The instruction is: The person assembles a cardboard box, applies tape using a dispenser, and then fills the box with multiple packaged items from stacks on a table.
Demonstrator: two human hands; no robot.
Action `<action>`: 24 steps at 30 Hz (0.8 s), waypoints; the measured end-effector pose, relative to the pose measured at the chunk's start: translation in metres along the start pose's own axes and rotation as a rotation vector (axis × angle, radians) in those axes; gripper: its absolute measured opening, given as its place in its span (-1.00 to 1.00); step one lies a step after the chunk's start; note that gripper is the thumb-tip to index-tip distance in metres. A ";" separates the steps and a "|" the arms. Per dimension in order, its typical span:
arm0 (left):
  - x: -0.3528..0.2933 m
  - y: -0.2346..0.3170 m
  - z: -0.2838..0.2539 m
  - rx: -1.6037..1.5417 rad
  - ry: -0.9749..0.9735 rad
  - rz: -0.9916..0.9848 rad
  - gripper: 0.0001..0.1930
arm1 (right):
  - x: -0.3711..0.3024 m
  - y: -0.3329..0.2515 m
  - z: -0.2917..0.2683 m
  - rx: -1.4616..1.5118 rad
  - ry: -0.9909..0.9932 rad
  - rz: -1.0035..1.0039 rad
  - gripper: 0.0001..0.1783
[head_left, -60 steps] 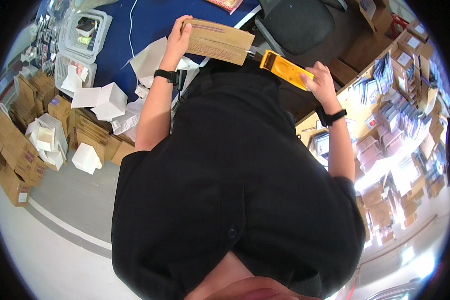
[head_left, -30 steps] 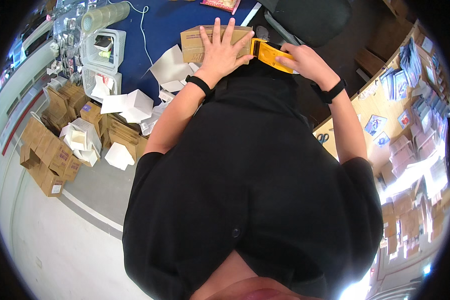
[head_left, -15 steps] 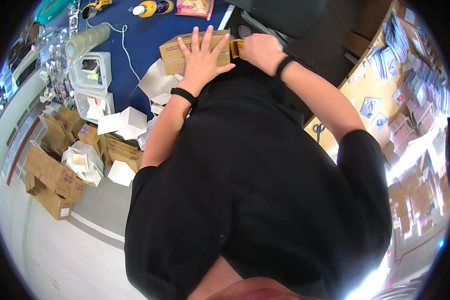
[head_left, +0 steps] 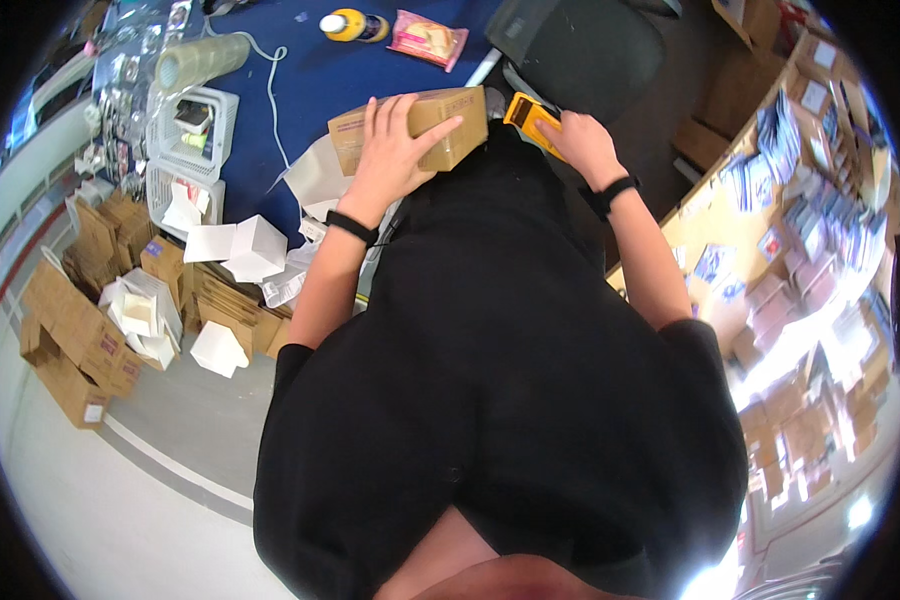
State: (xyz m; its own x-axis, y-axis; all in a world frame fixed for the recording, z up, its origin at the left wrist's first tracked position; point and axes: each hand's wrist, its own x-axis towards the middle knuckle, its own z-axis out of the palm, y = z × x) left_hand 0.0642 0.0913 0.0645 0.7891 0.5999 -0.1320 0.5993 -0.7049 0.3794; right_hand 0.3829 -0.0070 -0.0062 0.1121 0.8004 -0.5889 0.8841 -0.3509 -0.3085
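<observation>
A small brown cardboard box [head_left: 457, 137] sits at the near edge of the blue table, its end face turned partly to the right. My left hand [head_left: 395, 150] grips it from above and the near side, fingers over the top and thumb stretched along it. To the right of the box, my right hand [head_left: 580, 146] is closed round a flat yellow hand tool with a black inset [head_left: 532, 120]. The tool's wide end points up and left, apart from the box. Its exact kind is not clear.
On the blue table [head_left: 315, 85] lie a yellow-labelled bottle [head_left: 354, 26], a pink snack packet [head_left: 428, 40], a clear roll [head_left: 203, 63] and white baskets [head_left: 226, 130]. A dark chair [head_left: 580, 50] stands beyond. Cartons [head_left: 75, 340] lie at the left.
My right hand has drawn the yellow tool right and away from the box. My left hand has gone from flat with spread fingers to gripping the box, which has turned.
</observation>
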 end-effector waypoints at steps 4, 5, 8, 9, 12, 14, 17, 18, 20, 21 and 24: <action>-0.054 -0.023 -0.056 -0.135 0.379 -0.116 -0.03 | 0.008 -0.030 -0.018 0.055 0.041 -0.283 -0.42; -0.070 -0.028 -0.073 -0.138 0.422 -0.158 0.00 | 0.012 -0.044 -0.019 0.021 0.025 -0.322 -0.47; -0.130 -0.031 -0.110 -0.105 0.704 -0.332 0.08 | 0.040 -0.097 -0.002 0.041 0.003 -0.545 -0.55; -0.169 -0.038 -0.108 -0.118 0.776 -0.435 0.14 | 0.050 -0.117 0.011 0.030 0.055 -0.625 -0.58; -0.224 -0.009 -0.135 -0.161 1.140 -0.829 0.23 | 0.082 -0.183 0.044 -0.088 0.136 -0.798 -0.62; -0.232 0.018 -0.156 -0.476 1.457 -0.802 0.19 | 0.106 -0.225 0.072 -0.175 0.210 -0.895 -0.66; -0.256 0.038 -0.154 -0.574 1.686 -0.801 0.19 | 0.142 -0.277 0.105 -0.311 0.297 -0.931 -0.70; -0.268 0.043 -0.148 -0.607 1.707 -0.817 0.19 | 0.154 -0.288 0.116 -0.352 0.329 -0.915 -0.74; -0.294 0.053 -0.134 -0.661 1.747 -0.857 0.19 | 0.174 -0.313 0.134 -0.403 0.383 -0.901 -0.80; -0.299 0.055 -0.130 -0.687 1.775 -0.879 0.17 | 0.186 -0.322 0.141 -0.417 0.415 -0.891 -0.82; -0.326 0.064 -0.105 -0.848 1.818 -0.957 0.08 | 0.211 -0.342 0.164 -0.479 0.468 -0.844 -0.83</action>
State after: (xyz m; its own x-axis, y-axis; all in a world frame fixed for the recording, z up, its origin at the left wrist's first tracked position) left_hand -0.1686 -0.1100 0.2282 -0.8516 0.5177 0.0827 0.0379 -0.0965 0.9946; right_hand 0.0301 0.2019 -0.1479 -0.5444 0.8371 0.0532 0.8315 0.5470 -0.0971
